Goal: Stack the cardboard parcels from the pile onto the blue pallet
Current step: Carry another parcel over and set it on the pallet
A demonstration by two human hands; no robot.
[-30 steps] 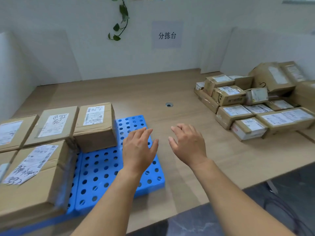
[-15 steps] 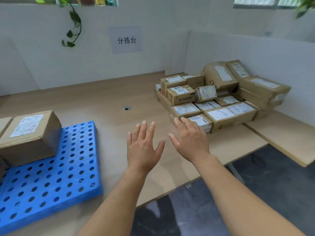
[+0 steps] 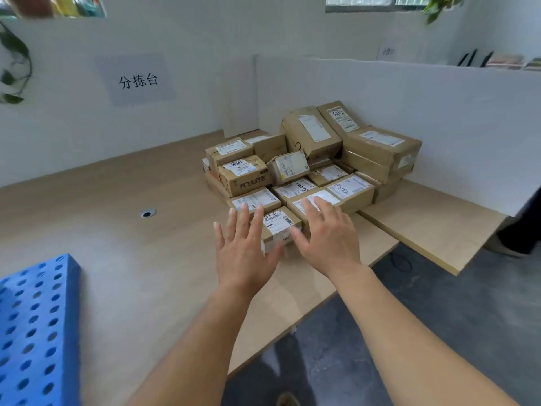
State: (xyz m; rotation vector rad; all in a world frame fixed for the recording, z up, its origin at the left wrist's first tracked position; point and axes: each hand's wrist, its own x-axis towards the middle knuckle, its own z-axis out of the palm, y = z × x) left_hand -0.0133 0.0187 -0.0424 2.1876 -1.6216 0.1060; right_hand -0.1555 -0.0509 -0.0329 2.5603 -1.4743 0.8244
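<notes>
Centrally, small front parcel [image 3: 279, 227] lying between left hand [image 3: 244, 253] and right hand [image 3: 328, 241], fingers [image 3: 243, 221] spread, gripping nothing.

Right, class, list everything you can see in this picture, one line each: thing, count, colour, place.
cardboard parcels: about fifteen, brown, piled at table's far right
nearest parcel: one, brown, pile's front, between the hands
blue pallet: one, blue, table's lower left, partly in view
table: one, light wood, beneath parcels and pallet
cable hole: one, grey, mid-table
wall sign: one, grey, back wall
hanging plant: one, green, left edge
second plant: one, green, top right
left hand: one, open, left of nearest parcel
right hand: one, open, right of nearest parcel
</notes>
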